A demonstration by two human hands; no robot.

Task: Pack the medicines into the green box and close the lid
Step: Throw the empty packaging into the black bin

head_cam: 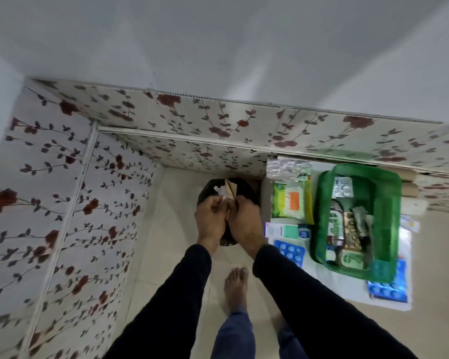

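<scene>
Above the round black-lined bin (pixel 227 193), both hands' grips, left (pixel 210 218) and right (pixel 245 221), pinch crumpled paper scraps (pixel 228 193); translucent green plastic box (pixel 389 229) sits right.

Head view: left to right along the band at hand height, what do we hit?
Floral wall panel → left hand → right hand, both over the black bag → green-and-orange pack → green box, lid off, medicines inside.
</scene>
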